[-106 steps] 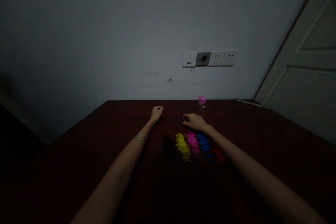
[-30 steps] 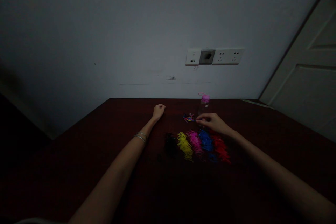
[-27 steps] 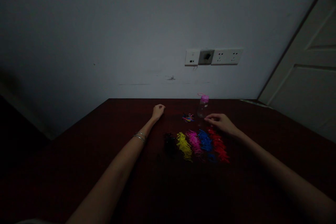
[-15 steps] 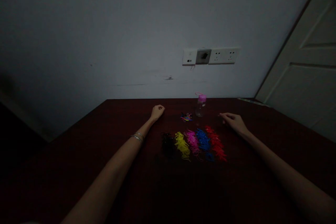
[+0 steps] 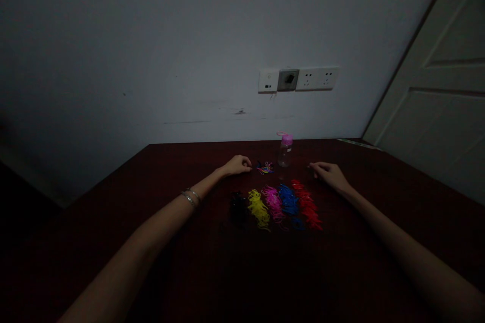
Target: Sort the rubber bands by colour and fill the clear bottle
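Just left of a small mixed-colour pile of bands (image 5: 265, 167) is my left hand (image 5: 238, 164), its fingers curled together; what they hold, if anything, is too small to name. My right hand (image 5: 329, 172) rests right of the bottle, thumb and fingers pinched, and its fingertips are too dim to show any contents. Nearer me lie separate piles of strands: black (image 5: 239, 207), yellow (image 5: 259, 209), pink (image 5: 274, 203), blue (image 5: 289, 199) and red (image 5: 306, 204). A clear bottle (image 5: 285, 155) with a pink lid stands upright behind them.
The dark red table (image 5: 197, 272) meets a pale wall (image 5: 170, 50) at its back edge. Sockets and a switch (image 5: 316, 78) are on the wall. A panelled door (image 5: 439, 91) is at the right, and a flat strip (image 5: 358, 144) lies near the back right edge.
My left hand has moved right, closer to the mixed pile. My right hand keeps nearly the same place beside the bottle. The whole view has shifted slightly.
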A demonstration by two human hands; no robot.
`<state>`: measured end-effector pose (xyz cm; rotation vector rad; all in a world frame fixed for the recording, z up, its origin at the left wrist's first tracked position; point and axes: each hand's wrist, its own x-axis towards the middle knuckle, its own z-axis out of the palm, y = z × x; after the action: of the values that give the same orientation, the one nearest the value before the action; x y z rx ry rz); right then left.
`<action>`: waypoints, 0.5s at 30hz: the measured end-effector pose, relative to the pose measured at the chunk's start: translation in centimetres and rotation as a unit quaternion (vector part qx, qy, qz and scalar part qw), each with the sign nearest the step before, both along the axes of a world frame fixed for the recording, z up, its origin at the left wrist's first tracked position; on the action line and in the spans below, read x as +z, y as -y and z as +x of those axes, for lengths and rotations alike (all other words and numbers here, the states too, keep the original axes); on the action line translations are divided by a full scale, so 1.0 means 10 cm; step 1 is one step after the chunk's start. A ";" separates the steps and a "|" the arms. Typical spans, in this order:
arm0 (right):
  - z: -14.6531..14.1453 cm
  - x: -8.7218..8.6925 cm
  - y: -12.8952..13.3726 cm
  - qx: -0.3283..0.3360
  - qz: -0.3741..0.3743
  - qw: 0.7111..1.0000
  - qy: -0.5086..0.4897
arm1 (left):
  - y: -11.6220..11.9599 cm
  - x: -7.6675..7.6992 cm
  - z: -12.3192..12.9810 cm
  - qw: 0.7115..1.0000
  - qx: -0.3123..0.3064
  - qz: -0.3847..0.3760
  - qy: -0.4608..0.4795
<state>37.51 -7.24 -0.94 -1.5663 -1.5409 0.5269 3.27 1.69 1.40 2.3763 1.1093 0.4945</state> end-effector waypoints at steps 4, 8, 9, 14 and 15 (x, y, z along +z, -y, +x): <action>-0.01 0.00 0.00 0.000 0.002 1.000 0.010 | 0.07 0.01 0.12 0.999 0.000 0.020 -0.047; 0.01 -0.03 -0.02 -0.001 -0.004 1.000 0.013 | 0.08 -0.03 0.19 0.996 0.035 0.045 -0.064; 0.01 -0.03 -0.02 0.000 -0.004 1.000 0.015 | 0.08 -0.03 0.20 0.996 0.037 0.049 -0.063; 0.01 -0.03 -0.03 0.003 0.002 1.000 0.025 | 0.05 -0.08 0.21 0.996 0.044 0.060 -0.044; 0.01 -0.03 -0.03 0.003 0.003 1.000 0.027 | 0.05 -0.09 0.21 0.997 0.041 0.061 -0.038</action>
<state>37.64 -6.98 -1.29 -1.5828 -1.5869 0.4882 5.37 1.22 0.53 2.4795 1.2484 0.5181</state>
